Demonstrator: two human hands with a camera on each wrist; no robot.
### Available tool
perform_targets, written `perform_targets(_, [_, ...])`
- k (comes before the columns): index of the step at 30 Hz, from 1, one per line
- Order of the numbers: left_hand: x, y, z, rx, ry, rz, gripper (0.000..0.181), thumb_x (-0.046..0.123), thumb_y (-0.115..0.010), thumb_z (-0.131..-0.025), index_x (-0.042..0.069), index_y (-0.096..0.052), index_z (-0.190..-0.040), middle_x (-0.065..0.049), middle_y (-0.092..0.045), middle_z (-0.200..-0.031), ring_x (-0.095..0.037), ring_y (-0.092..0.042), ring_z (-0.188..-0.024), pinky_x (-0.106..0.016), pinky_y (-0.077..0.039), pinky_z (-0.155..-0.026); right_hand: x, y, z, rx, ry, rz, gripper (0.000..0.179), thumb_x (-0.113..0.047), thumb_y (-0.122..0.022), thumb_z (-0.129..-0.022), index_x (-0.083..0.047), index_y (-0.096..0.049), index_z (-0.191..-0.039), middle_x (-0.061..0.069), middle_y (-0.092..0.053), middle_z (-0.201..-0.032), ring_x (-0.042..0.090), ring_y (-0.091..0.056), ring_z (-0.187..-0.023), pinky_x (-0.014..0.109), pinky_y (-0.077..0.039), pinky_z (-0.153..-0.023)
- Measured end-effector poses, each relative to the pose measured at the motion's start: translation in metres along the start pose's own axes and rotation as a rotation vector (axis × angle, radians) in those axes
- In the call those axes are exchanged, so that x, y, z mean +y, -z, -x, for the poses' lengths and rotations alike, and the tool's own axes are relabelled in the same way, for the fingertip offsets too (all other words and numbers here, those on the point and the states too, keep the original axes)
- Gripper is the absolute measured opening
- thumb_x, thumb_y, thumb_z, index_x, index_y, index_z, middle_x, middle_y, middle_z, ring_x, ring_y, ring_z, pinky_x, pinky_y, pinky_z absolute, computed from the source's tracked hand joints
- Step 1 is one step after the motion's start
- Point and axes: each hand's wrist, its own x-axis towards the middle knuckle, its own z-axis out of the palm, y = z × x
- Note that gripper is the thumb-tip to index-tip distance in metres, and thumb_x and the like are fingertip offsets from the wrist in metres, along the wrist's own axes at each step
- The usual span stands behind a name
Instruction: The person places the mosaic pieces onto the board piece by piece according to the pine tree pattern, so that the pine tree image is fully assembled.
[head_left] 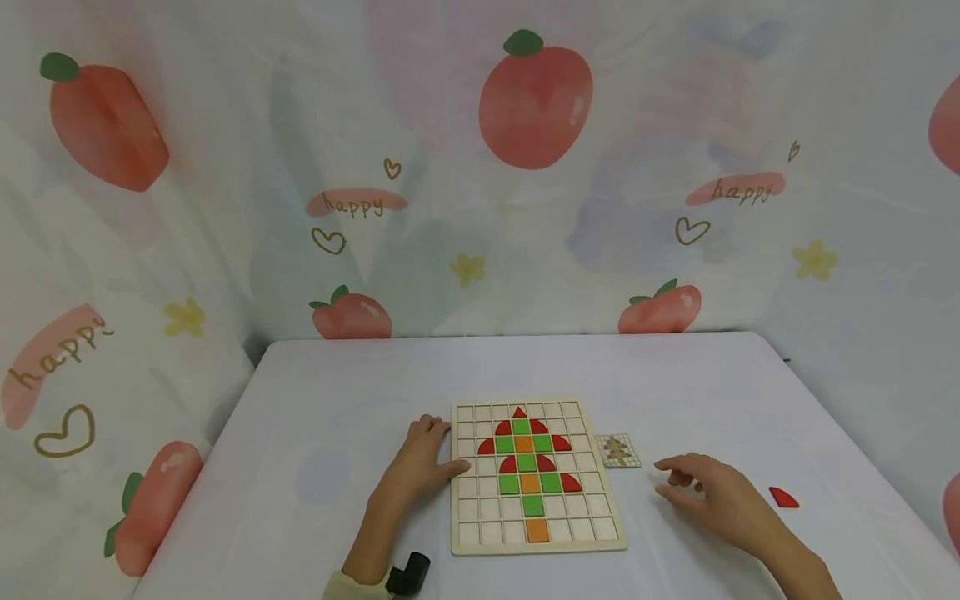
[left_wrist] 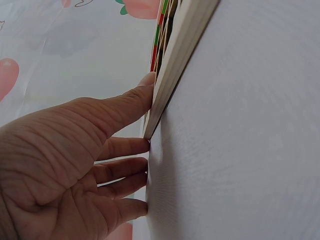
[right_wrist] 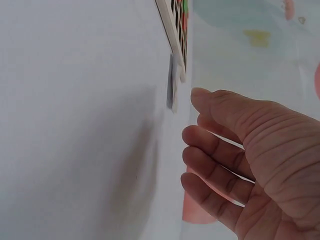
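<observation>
A wooden grid board lies on the table, with red, green and orange tiles set in it in a tree shape. My left hand is at its left edge, thumb over the rim. In the left wrist view the thumb touches the board's side and the other fingers reach the tabletop, fairly straight. To the right of the board, my right hand hovers above the table with loosely bent fingers and nothing between them. A small square pattern card lies between that hand and the board.
A loose red quarter-round tile lies on the table to the right of my right hand. A black device is strapped at my left wrist. Behind the white table hangs a fruit-printed curtain.
</observation>
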Motion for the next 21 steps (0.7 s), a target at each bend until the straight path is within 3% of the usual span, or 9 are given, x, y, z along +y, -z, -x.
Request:
perform_targets(7, [-0.001, -0.001, 0.000, -0.002, 0.001, 0.006, 0.066, 0.029, -0.084, -0.086, -0.003, -0.057, -0.137, -0.020, -0.054, -0.132, -0.035, -0.048, -0.129, -0.051, -0.048, -0.106, 0.027, 0.009, 0.012, 0.196, 0.090, 0.008, 0.035, -0.008, -0.089, -0.074, -0.008, -0.076, -0.107, -0.006, -0.072, -0.089, 0.002, -0.062, -0.078, 0.027, -0.053, -0.063])
perform_targets(11, [-0.001, -0.001, -0.001, -0.001, 0.006, 0.007, 0.067, 0.029, -0.084, -0.086, -0.003, -0.057, -0.138, -0.020, -0.054, -0.133, -0.035, -0.048, -0.129, -0.051, -0.048, -0.106, 0.041, 0.014, 0.019, 0.263, 0.087, 0.002, 0.037, -0.005, -0.090, -0.072, -0.008, -0.076, -0.106, -0.003, -0.073, -0.087, 0.001, -0.063, -0.078, 0.025, -0.052, -0.062])
perform_targets(21, [-0.001, -0.002, -0.001, 0.004, 0.011, 0.004, 0.068, 0.029, -0.085, -0.086, -0.003, -0.057, -0.138, -0.021, -0.054, -0.134, -0.036, -0.048, -0.130, -0.052, -0.048, -0.107, 0.068, 0.028, 0.037, 0.234, -0.077, -0.026, 0.035, -0.014, -0.089, -0.078, -0.007, -0.075, -0.109, 0.007, -0.075, -0.091, -0.009, -0.057, -0.077, 0.010, -0.043, -0.064])
